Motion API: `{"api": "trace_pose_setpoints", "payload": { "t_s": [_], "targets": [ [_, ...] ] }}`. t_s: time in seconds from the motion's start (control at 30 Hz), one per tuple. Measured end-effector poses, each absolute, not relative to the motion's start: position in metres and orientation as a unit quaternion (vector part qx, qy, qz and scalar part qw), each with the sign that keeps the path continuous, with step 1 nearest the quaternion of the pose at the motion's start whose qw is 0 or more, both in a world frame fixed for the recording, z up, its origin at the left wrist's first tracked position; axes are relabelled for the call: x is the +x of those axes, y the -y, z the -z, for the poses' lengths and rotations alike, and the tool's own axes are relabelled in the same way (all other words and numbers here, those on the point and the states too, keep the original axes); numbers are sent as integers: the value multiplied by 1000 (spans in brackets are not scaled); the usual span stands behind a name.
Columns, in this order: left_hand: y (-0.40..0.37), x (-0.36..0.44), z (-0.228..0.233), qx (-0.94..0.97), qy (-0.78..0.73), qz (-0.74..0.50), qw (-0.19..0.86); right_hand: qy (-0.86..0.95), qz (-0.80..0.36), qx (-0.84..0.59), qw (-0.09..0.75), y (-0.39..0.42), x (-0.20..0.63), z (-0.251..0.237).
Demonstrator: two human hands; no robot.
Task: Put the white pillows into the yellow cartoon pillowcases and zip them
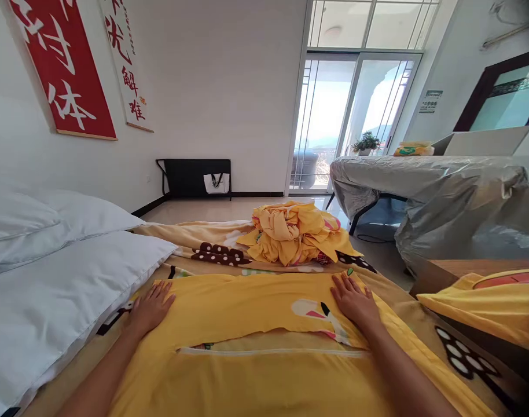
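One yellow cloth spread beneath, between left hand, right hand.

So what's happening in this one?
A person is pressing a yellow cloth flat on a patterned blanket, left hand and right hand spread near its two far corners. A long slit, edged with a white strip, gapes between the arms. Beyond lies a bunched yellow pile; white pillows are at the left.

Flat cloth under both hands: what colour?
Yellow flat cloth, with white, pink and black print; best: head view.
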State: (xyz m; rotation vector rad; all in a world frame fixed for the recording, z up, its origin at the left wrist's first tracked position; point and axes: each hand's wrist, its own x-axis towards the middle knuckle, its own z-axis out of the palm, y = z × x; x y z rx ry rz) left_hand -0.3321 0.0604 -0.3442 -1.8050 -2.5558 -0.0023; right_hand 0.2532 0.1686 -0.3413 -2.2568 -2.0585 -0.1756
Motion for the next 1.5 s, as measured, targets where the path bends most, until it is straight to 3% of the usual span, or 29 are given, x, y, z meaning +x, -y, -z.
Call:
{"api": "trace_pose_setpoints", "payload": {
  "t_s": [0.17, 0.3, 0.5, 0.83, 1.1, 1.37, 1.5],
  "targets": [
    [-70, -298, 318, -617, 780, 63, 82, 717, 63, -685, 113, -175, 217, 321],
    [-100, -245, 300, -737, 656, 164, -13, 790, 1, -600, 129, -187, 176, 318],
    [-129, -199, 326, -770, 602, 200, -67, 771, -35, -613, 168, -203, 156, 347],
    [-144, -209, 333, -762, 593, 252, -69, 791, -16, -572, 216, -219, 161, 358],
    [-141, -206, 334, -777, 600, 188, -39, 795, 39, -567, 212, -217, 159, 351],
    [-127, -170, 319, -746, 650, 75, 127, 793, 107, -569, 187, -196, 138, 337],
    [-115, -120, 314, -813, 570, 105, 54, 831, 94, -519, 177, -168, 99, 329]
  ]
}}
